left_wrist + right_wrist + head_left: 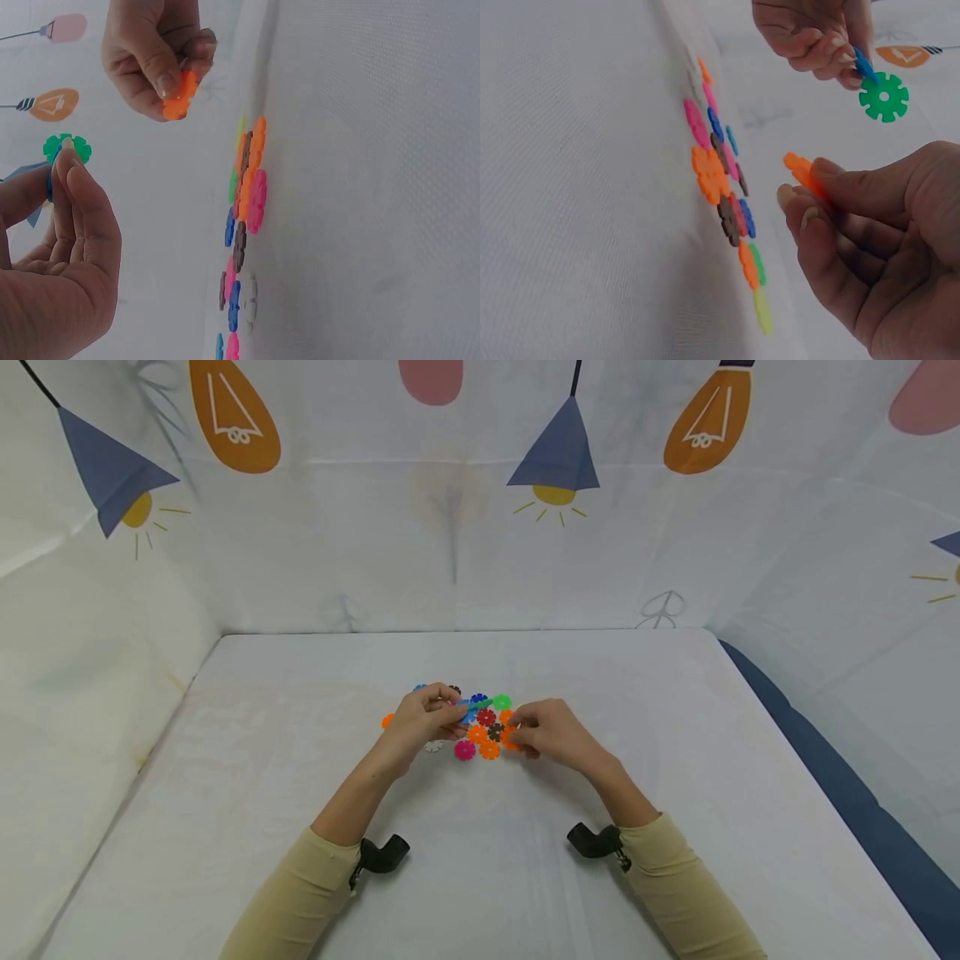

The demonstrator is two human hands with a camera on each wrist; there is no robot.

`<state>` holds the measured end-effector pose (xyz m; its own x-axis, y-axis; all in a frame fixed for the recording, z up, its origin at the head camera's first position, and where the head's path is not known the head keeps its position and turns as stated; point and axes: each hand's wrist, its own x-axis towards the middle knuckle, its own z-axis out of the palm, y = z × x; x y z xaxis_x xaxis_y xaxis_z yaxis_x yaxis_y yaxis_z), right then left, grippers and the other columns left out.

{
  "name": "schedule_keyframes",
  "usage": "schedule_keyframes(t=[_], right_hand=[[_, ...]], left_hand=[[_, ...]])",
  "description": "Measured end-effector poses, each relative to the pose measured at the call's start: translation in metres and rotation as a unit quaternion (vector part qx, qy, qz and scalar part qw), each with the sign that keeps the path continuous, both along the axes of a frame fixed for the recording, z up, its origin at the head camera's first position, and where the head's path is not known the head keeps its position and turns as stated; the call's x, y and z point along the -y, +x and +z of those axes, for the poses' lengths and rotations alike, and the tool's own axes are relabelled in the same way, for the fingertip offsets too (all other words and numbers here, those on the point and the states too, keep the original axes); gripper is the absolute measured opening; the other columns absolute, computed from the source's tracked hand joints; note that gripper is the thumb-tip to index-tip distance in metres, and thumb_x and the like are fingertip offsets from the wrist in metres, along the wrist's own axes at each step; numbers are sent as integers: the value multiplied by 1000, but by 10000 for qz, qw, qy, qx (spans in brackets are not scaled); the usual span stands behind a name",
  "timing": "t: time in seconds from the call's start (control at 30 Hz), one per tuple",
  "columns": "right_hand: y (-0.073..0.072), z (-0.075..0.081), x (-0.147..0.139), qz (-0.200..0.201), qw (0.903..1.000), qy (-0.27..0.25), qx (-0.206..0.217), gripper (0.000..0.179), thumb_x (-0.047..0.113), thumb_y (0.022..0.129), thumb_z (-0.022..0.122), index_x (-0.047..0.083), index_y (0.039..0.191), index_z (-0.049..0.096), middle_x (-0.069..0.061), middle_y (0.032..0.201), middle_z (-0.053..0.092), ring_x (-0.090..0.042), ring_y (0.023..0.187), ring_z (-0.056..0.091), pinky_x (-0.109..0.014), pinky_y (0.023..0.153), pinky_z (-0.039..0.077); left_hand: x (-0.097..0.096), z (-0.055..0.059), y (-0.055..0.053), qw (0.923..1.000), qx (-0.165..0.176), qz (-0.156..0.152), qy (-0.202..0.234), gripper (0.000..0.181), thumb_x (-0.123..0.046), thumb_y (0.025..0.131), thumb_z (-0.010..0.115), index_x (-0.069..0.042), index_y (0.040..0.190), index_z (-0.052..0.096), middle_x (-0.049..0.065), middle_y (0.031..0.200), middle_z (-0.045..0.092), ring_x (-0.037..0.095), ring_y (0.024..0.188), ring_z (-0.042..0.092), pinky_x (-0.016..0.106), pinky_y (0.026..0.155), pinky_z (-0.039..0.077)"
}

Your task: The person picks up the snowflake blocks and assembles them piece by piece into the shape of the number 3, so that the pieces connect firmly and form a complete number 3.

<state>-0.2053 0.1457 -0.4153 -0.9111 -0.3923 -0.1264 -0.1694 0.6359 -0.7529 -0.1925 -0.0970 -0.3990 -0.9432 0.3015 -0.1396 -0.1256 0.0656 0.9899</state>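
Note:
My left hand (420, 727) pinches a blue notched plastic disc (865, 66). A green notched disc (884, 97) is joined to its edge, set across it at an angle, and sticks out toward the right. Between thumb and fingers my right hand (555, 735) holds an orange notched disc (180, 96), apart from the joined pair. Both hands are raised above the table, over loose discs of the same kind. Among these lie a pink disc (465, 750), a dark red disc (486, 717) and a green disc (502, 702). The left hand covers part of the group in the head view.
The discs lie on a white-covered table (480, 877). Behind it hangs a white cloth (337, 552) printed with lamps and bulbs. A dark blue surface (825, 777) runs along the right edge. Black curved wrist mounts (384, 854) stick out from both sleeves.

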Motion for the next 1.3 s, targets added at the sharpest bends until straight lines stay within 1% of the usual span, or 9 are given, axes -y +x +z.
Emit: schedule_keyframes(t=[0.23, 0.4, 0.53, 0.67, 0.77, 0.87, 1.07, 1.2, 1.3], right_hand=[[0, 7, -5, -192, 9960, -869, 34, 18, 14, 94, 66, 6, 110, 71, -11, 81, 71, -27, 69, 66, -35, 66, 60], [1, 14, -8, -212, 9919, -1252, -52, 21, 15, 95, 65, 5, 113, 70, -17, 84, 70, -33, 73, 66, -31, 66, 59], [1, 19, -9, -244, 9875, -1551, -98, 23, 16, 95, 66, 3, 114, 70, -23, 86, 69, -37, 72, 64, -28, 64, 58], [2, 21, -9, -276, 9832, -1803, -96, 22, 15, 96, 65, 2, 113, 70, -26, 86, 68, -33, 69, 64, -27, 62, 57], [2, 22, -9, -280, 9816, -1886, -95, 21, 15, 96, 65, 3, 112, 71, -24, 84, 68, -32, 67, 63, -26, 61, 56], [3, 22, -8, -282, 9808, -1926, -110, 21, 15, 96, 64, 3, 112, 71, -19, 82, 68, -38, 69, 63, -26, 61, 56], [6, 25, -8, -214, 9805, -1950, -120, 22, 15, 96, 64, 2, 113, 71, -16, 81, 69, -48, 74, 61, -27, 61, 56], [8, 26, -7, -141, 9811, -1927, -110, 22, 14, 96, 64, 2, 113, 70, -17, 81, 69, -50, 75, 60, -26, 61, 56], [9, 26, -6, -95, 9814, -1915, -62, 21, 13, 96, 65, 1, 112, 70, -18, 82, 69, -38, 70, 63, -26, 61, 56]], left_hand=[[-1, -1, 0, 10000, 18, -10, -48, 28, -23, 96, 66, -1, 111, 56, 2, 81, 69, 17, 75, 69, 28, 75, 60], [-1, -1, 1, 9999, 4, -2, -136, 29, -24, 96, 67, -2, 110, 57, 3, 82, 69, 18, 76, 68, 28, 75, 60], [-1, -2, 0, 9998, 12, 17, -181, 28, -25, 95, 67, -2, 108, 58, 4, 83, 68, 25, 79, 67, 28, 75, 60], [-1, -3, 0, 9998, 15, 14, -209, 27, -26, 95, 67, -3, 107, 59, 7, 85, 68, 33, 85, 67, 28, 76, 60], [-2, -3, 1, 9997, 5, -12, -244, 26, -26, 95, 68, -3, 107, 59, 10, 87, 69, 31, 83, 67, 28, 76, 60], [-2, -3, 1, 9996, -17, -53, -260, 27, -25, 95, 68, -3, 106, 59, 14, 89, 69, 24, 79, 67, 28, 76, 60], [-3, -4, 0, 9994, -77, -196, -262, 25, -24, 95, 67, -2, 104, 60, 5, 84, 69, 19, 75, 66, 28, 76, 60], [-3, -3, 1, 9993, -88, -242, -278, 25, -24, 95, 68, -2, 104, 60, 4, 83, 69, 19, 75, 66, 29, 76, 60], [-3, -1, 2, 9991, -101, -278, -308, 26, -23, 95, 68, -1, 106, 60, 4, 84, 68, 19, 75, 67, 29, 76, 60]])
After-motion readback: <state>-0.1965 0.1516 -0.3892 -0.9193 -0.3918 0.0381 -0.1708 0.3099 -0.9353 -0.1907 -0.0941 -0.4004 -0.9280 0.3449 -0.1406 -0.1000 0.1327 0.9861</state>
